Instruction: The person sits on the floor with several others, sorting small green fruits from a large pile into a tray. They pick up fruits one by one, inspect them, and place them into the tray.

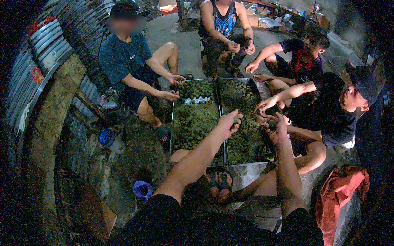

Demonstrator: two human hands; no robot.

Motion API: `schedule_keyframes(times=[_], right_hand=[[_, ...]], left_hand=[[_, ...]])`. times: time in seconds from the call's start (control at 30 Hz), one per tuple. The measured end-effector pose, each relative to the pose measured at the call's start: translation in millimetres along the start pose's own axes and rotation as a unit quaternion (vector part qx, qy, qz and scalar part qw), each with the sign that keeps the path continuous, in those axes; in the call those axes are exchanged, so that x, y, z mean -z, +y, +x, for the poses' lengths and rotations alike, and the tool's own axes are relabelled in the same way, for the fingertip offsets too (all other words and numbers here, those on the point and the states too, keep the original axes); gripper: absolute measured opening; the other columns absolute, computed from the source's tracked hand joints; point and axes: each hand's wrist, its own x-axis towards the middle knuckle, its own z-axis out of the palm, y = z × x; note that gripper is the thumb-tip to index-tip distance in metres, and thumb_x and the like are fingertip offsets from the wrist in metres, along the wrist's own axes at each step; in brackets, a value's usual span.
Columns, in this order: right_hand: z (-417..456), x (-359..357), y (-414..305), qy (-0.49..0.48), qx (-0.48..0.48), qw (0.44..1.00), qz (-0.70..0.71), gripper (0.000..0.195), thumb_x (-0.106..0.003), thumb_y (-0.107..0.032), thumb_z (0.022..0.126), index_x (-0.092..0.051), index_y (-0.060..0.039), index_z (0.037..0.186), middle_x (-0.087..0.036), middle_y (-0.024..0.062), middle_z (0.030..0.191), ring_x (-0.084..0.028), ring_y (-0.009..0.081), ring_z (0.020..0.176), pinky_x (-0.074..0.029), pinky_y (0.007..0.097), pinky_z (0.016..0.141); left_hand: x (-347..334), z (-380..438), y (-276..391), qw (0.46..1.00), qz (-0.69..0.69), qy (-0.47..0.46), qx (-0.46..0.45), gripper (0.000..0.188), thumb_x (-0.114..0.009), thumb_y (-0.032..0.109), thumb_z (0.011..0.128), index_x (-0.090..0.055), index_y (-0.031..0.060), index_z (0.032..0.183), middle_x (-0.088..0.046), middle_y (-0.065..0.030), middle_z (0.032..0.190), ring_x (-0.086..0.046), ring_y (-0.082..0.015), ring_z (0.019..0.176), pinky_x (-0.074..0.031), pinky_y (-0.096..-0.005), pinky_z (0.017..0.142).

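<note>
Two shallow rectangular trays lie side by side before me. The left tray (pixel 172 123) holds small round greenish balls, loose green-brown plant-like material and a light, egg-carton-like piece (pixel 197 100). Dark, loose material covers the right tray (pixel 222 123). My left hand (pixel 229 124) is over the inner edges of the trays, fingers curled around a small greenish lump. Beyond the right tray's right side, my right hand (pixel 278 127) is raised near a co-worker's hands; a small greenish thing seems to lie at its fingers, but its grip is unclear in the dim, grainy picture.
Several people sit around the trays, with a co-worker's hands (pixel 266 112) close to my right hand. A blue-purple cup (pixel 143 189) and a blue-lidded container (pixel 106 137) stand at left. A red-orange sack (pixel 335 193) lies at lower right. Corrugated metal walls the left side.
</note>
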Motion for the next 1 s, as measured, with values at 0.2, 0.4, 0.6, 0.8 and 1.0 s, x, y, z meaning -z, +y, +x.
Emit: schedule_keyframes(times=[0.2, 0.4, 0.6, 0.8, 1.0], right_hand=[[72, 92, 16, -0.025, 0.063, 0.993, -0.098, 0.053, -0.048, -0.049, 0.091, -0.033, -0.0171, 0.05, -0.035, 0.0013, 0.044, -0.031, 0.0155, 0.034, -0.024, 0.0296, 0.034], [-40, -17, 4, -0.043, 0.048, 0.992, -0.11, 0.032, -0.048, -0.039, 0.092, -0.057, -0.0126, 0.078, -0.043, 0.0008, 0.055, -0.041, 0.0132, 0.044, -0.035, 0.0261, 0.039], [-8, 21, 5, -0.145, 0.035, 0.987, -0.066, 0.036, -0.039, -0.035, 0.095, -0.056, -0.0111, 0.115, -0.05, -0.0007, 0.066, -0.05, 0.0094, 0.056, -0.041, 0.0214, 0.047], [-10, 17, 13, -0.161, 0.061, 0.982, -0.077, 0.049, -0.035, -0.042, 0.095, -0.053, -0.0053, 0.122, -0.055, 0.003, 0.09, -0.051, 0.0168, 0.071, -0.041, 0.0292, 0.057], [2, 25, 9, -0.136, 0.048, 0.973, -0.181, 0.042, -0.036, -0.041, 0.097, -0.054, -0.0123, 0.123, -0.047, -0.0055, 0.057, -0.034, 0.0057, 0.036, -0.026, 0.021, 0.032]], left_hand=[[-36, -26, 6, 0.999, -0.008, 0.047, 0.019, 0.05, -0.044, 0.055, 0.091, -0.053, 0.0086, 0.075, -0.049, -0.0017, 0.06, -0.039, -0.01, 0.042, -0.023, -0.0244, 0.034], [-3, -14, 0, 0.994, -0.005, 0.083, -0.07, 0.053, -0.045, 0.056, 0.09, -0.052, 0.008, 0.07, -0.049, -0.0029, 0.061, -0.038, -0.0111, 0.041, -0.022, -0.0253, 0.034], [-4, -18, -8, 0.993, 0.062, 0.064, -0.073, 0.052, -0.044, 0.056, 0.09, -0.06, 0.0075, 0.081, -0.05, -0.0011, 0.062, -0.039, -0.0098, 0.042, -0.023, -0.0235, 0.035], [-27, -36, -6, 0.999, 0.001, 0.043, 0.031, 0.061, -0.042, 0.065, 0.087, -0.052, 0.0095, 0.062, -0.044, 0.0, 0.052, -0.032, -0.0098, 0.035, -0.02, -0.0245, 0.033], [-33, -27, -6, 0.998, 0.008, 0.043, -0.046, 0.064, -0.04, 0.063, 0.088, -0.04, 0.0119, 0.051, -0.036, 0.0001, 0.043, -0.024, -0.0119, 0.03, -0.018, -0.0269, 0.031]])
